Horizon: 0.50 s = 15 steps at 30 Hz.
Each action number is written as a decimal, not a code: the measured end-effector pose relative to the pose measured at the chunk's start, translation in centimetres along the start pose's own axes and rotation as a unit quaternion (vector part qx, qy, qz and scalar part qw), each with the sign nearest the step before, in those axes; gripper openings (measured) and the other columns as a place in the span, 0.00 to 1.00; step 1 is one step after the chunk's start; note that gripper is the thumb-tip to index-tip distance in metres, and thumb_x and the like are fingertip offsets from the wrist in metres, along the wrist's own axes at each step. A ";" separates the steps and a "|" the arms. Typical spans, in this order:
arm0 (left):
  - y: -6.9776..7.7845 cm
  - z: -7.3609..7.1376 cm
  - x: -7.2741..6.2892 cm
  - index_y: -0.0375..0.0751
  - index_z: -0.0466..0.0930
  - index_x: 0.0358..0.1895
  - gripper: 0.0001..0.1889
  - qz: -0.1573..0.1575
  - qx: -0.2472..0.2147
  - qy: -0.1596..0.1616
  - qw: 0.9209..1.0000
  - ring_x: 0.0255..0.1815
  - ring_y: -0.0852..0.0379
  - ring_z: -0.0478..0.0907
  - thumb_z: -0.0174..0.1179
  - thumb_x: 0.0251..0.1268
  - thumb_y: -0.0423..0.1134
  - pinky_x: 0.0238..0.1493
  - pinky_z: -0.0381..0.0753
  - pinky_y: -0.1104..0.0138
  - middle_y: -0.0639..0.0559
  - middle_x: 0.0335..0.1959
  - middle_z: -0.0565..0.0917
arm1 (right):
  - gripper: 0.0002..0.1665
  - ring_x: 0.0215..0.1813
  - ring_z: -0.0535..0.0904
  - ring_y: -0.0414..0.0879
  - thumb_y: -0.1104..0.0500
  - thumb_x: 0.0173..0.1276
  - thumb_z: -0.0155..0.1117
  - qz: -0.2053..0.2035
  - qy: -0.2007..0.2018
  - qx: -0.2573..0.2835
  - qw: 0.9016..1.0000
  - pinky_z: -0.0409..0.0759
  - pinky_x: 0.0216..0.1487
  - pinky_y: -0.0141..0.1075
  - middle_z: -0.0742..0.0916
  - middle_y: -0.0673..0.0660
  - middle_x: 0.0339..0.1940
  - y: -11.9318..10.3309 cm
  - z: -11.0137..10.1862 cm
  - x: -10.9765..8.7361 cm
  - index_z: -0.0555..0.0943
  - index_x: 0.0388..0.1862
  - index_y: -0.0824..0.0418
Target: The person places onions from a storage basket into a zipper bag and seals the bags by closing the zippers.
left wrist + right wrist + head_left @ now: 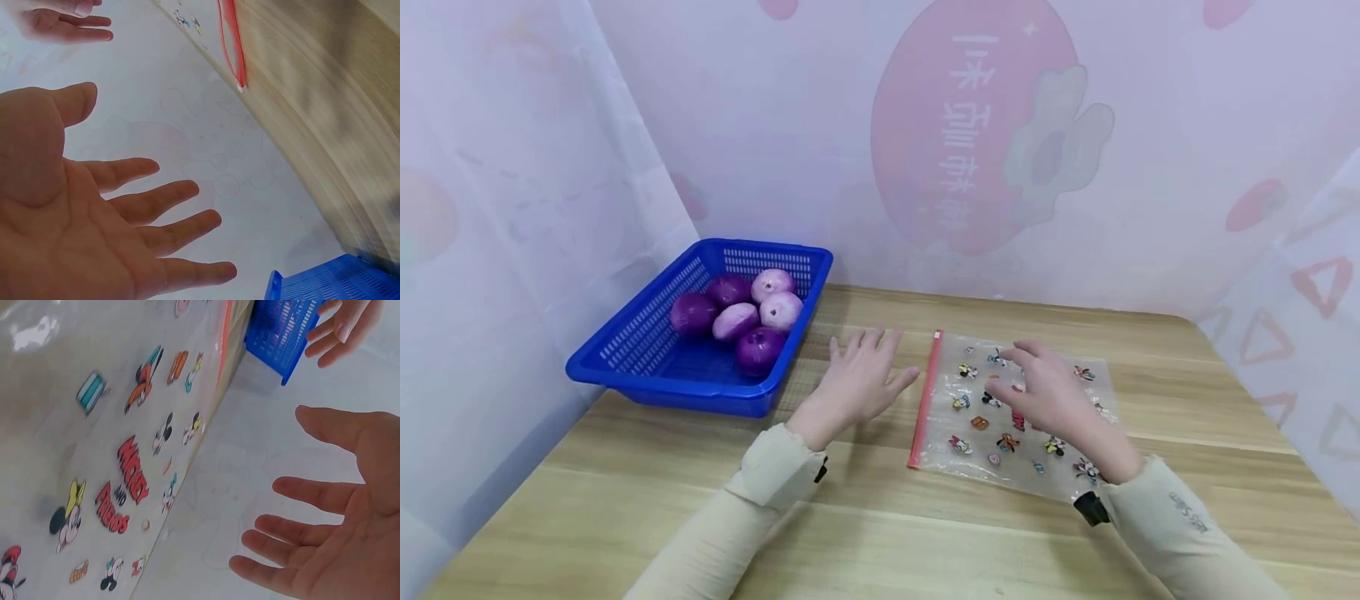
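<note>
A clear zip bag (1022, 467) printed with cartoon characters lies flat on the table, its red zip edge (927, 400) toward the left. Above it hovers my right hand (1056, 396), fingers spread and holding nothing; the right wrist view has a gap between this palm (356, 544) and the bag. Between the bag and a blue basket, my left hand (857, 383) hangs over the table with its fingers apart and nothing in them. Several red onions (760, 350) sit together inside the blue plastic basket (685, 387) at the left.
The wooden table (850, 533) meets a pale printed backdrop (775, 167) along its back edge. Similar cloth (497, 275) hangs at the left side, close behind the basket. A dark strap piece (1092, 508) shows at the right cuff.
</note>
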<state>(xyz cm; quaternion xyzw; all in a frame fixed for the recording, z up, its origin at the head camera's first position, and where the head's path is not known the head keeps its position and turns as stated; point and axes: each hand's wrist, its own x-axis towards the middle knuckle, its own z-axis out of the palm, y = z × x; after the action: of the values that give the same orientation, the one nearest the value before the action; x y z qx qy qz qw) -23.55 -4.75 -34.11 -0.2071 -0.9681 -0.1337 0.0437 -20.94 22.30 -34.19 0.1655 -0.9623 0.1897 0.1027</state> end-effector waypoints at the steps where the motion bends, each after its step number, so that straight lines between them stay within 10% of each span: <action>1: -0.1 0.0 0.0 0.43 0.58 0.76 0.36 0.000 -0.003 0.003 1.000 0.72 0.34 0.56 0.46 0.74 0.62 0.65 0.46 0.29 0.38 0.72 0.63 | 0.31 0.64 0.68 0.70 0.50 0.67 0.67 -0.006 0.005 0.003 1.000 0.66 0.63 0.64 0.73 0.74 0.65 -0.2 0.1 0.1 0.77 0.60 0.71; 15: -1.2 0.5 -1.2 0.38 0.69 0.69 0.31 0.021 -0.041 0.035 0.998 0.69 0.37 0.63 0.48 0.76 0.58 0.67 0.57 0.37 0.38 0.69 0.69 | 0.25 0.61 0.75 0.60 0.55 0.62 0.73 -0.076 -0.041 0.053 0.995 0.72 0.62 0.56 0.83 0.62 0.56 -0.9 1.2 1.7 0.82 0.55 0.66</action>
<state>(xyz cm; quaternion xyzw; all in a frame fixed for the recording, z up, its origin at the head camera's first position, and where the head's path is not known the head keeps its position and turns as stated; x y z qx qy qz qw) -22.98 -6.09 -35.01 -0.2239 -0.9551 -0.1800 0.0721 -22.39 20.53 -34.57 0.2510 -0.9389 0.2254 0.0682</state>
